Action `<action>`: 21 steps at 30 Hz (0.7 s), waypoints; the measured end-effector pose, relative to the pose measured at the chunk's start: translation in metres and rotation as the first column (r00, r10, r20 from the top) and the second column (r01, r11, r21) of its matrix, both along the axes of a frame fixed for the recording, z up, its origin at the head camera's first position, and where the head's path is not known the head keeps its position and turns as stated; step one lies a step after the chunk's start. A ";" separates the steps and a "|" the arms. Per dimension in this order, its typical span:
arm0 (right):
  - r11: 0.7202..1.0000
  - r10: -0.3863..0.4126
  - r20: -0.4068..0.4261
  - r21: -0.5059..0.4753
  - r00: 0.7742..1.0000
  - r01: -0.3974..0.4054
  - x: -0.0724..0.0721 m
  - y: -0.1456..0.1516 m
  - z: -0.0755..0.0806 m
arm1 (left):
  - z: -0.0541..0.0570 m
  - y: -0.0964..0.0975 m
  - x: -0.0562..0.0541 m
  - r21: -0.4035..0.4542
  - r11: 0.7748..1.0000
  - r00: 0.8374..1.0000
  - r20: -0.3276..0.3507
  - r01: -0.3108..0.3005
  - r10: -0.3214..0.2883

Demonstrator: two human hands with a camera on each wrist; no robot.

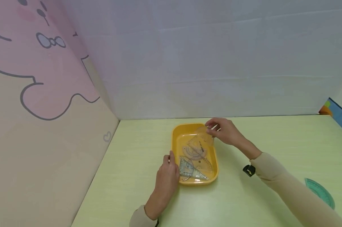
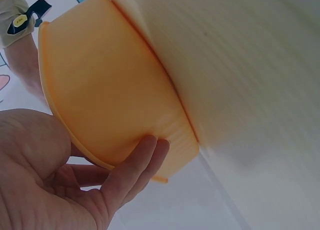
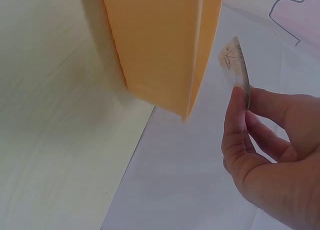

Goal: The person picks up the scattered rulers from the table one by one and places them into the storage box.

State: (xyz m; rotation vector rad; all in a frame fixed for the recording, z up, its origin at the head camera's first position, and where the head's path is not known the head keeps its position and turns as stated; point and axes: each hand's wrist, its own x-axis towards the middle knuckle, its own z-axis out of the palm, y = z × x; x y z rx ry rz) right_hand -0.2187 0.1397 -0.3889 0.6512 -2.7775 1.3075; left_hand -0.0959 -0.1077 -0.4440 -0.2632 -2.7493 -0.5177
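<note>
A yellow tray (image 1: 185,128) stands on the table, holding several clear protractors (image 1: 195,154) and set squares (image 1: 188,171) that overlap. My left hand (image 1: 167,172) grips the tray's near left side; in the left wrist view two fingertips (image 2: 145,145) lie against its outer wall, while the rim hides part of the hand. Over the far right corner, my right hand (image 1: 223,130) pinches a clear protractor (image 3: 233,62) between thumb and fingers. In the right wrist view this protractor is seen nearly edge-on, above the rim and apart from the tray wall.
A green protractor (image 1: 319,191) lies on the pale green table (image 1: 137,151) at the right, partly behind the right sleeve. White sheeting (image 1: 202,63) rises along the back edge. A wall with a pink cartoon (image 1: 52,97) borders the left side.
</note>
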 end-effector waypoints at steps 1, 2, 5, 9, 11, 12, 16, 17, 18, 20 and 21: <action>1.000 0.004 0.002 0.000 1.000 -0.004 -0.001 -0.002 0.000 | 0.000 0.000 0.000 -0.001 1.000 1.000 -0.001 0.001 -0.001; 1.000 0.008 0.005 -0.001 1.000 -0.008 -0.001 -0.003 0.000 | 0.000 0.000 0.000 -0.002 1.000 1.000 -0.002 0.001 -0.001; 1.000 0.015 0.022 -0.012 1.000 -0.015 -0.002 -0.008 0.000 | -0.001 -0.001 0.000 -0.005 1.000 1.000 -0.008 0.005 -0.005; 0.999 0.026 0.040 -0.020 0.999 -0.026 -0.004 -0.014 -0.001 | -0.002 -0.001 0.000 -0.006 1.000 1.000 -0.011 0.003 -0.003; 0.999 0.030 0.050 -0.016 0.998 -0.030 -0.005 -0.017 -0.002 | -0.001 -0.001 -0.001 -0.005 1.000 1.000 -0.006 0.001 -0.001; 0.999 0.033 0.058 -0.015 0.998 -0.032 -0.006 -0.018 -0.002 | -0.001 -0.002 -0.001 -0.002 1.000 1.000 -0.005 0.000 0.000; 1.000 0.031 0.088 0.003 0.996 -0.031 -0.009 -0.025 -0.003 | -0.002 -0.003 0.000 -0.002 1.000 1.000 -0.006 -0.002 0.002; 0.999 0.030 0.095 0.009 0.995 -0.031 -0.010 -0.026 -0.004 | -0.002 -0.004 0.000 -0.002 1.000 1.000 -0.010 -0.003 0.003; 0.999 0.029 0.099 0.016 0.995 -0.031 -0.011 -0.028 -0.004 | -0.002 -0.004 0.000 -0.001 1.000 1.000 -0.014 -0.003 0.003; 0.999 0.025 0.109 0.029 0.994 -0.029 -0.012 -0.031 -0.005 | -0.002 -0.005 0.000 -0.001 1.000 1.000 -0.017 -0.004 0.004; 0.999 0.024 0.119 0.036 0.993 -0.029 -0.013 -0.032 -0.006 | -0.002 -0.005 0.000 0.001 1.000 1.000 -0.019 -0.003 0.003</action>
